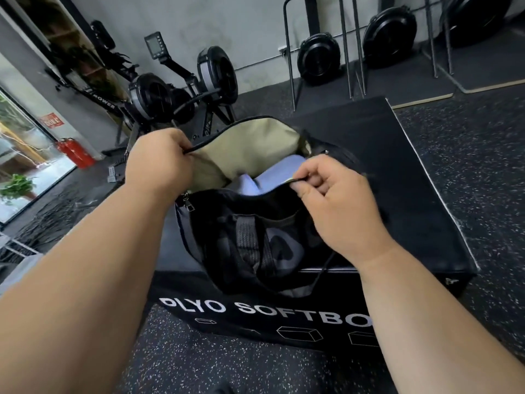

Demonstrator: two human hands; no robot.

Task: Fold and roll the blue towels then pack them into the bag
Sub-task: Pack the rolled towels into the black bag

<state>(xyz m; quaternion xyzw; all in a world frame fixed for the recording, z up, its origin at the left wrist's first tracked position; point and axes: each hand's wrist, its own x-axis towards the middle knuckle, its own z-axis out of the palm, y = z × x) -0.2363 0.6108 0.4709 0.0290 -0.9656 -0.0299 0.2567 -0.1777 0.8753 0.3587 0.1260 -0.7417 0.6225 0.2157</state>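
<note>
Speckled rubber floor (468,155) and rowing machines (159,95) lie behind a black padded plyo box (397,172). On it sits our black bag (227,223), beige-lined, mouth open. Our left hand (159,163) pinches its far rim — our right hand (338,200) pinches the near rim. Soft blue towels (272,174) lie inside, between the rims.

Dim room, daylight from left window (17,155), wide-angle edge warp

Black plyo softbox (397,194) on speckled floor (483,166); rowing machines (181,92), red extinguisher (76,153) behind.
</note>
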